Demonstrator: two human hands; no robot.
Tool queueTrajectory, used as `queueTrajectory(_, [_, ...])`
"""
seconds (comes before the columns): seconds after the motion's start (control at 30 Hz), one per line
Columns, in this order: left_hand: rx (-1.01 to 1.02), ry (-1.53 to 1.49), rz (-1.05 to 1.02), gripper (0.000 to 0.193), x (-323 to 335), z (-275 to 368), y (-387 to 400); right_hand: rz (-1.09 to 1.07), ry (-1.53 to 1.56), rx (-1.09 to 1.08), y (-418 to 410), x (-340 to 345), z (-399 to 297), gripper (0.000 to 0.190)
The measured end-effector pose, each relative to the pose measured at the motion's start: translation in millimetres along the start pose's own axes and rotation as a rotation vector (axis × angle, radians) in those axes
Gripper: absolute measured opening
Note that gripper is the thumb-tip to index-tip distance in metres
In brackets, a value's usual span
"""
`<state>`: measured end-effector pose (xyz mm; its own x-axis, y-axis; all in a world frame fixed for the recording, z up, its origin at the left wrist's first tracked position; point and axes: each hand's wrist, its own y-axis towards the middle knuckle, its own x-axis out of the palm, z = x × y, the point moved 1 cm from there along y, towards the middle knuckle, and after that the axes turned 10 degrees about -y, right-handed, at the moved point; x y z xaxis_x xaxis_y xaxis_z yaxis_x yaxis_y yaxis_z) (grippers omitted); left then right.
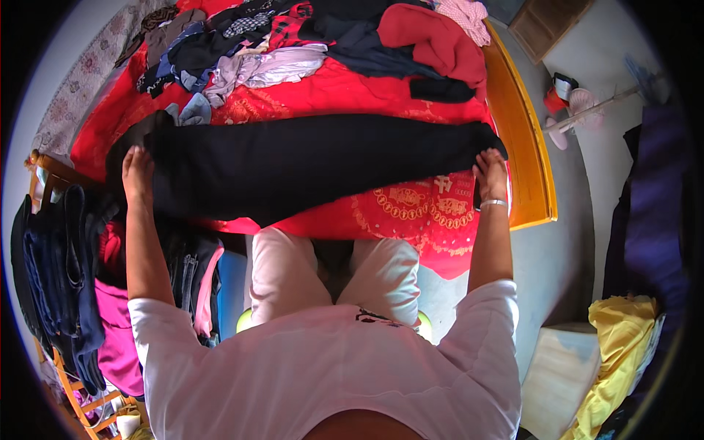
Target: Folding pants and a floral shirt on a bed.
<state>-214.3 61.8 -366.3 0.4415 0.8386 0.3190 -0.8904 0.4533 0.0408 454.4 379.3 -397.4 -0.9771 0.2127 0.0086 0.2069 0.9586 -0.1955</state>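
Observation:
Black trousers (308, 159), folded lengthwise, stretch sideways across the red bedspread (352, 91) in front of me. Their wide end is at the left, with blurred dark cloth beyond it; the narrow leg end is at the right. My left hand (137, 173) has its fingers bent over the cloth at the wide end. At the narrow end, my right hand (490, 176) lies with spread fingers on the cloth, a band on its wrist. Whether it pinches the fabric is hidden. Close to my knees, the lower edge of the trousers bulges over the bed's edge.
Loose clothes (247, 49) are heaped across the far side of the bed, a dark red garment (429, 38) among them. Folded jeans (66, 264) hang over a wooden chair (82, 393) at my left. A wooden bed board (528, 165) bounds the right. Yellow cloth (621, 352) hangs lower right.

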Motion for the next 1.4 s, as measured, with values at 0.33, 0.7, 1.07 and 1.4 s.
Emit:
queueTrajectory(0.33, [-0.268,0.081,0.145,0.054,-2,-23,-135,-0.014,-0.059,0.139,1,7,37,0.059])
queueTrajectory(0.7, [0.232,0.572,0.507,0.071,13,-69,-124,-0.134,0.324,0.379,68,26,42,0.043])
queueTrajectory(1.07, [0.183,0.596,0.380,0.058,10,-80,-114,-0.010,0.451,-0.233,-44,-72,-137,0.058])
queueTrajectory(1.4, [0.365,1.356,-0.141,0.071,93,-63,-67,0.041,0.398,-0.136,-93,-142,-113,0.045])
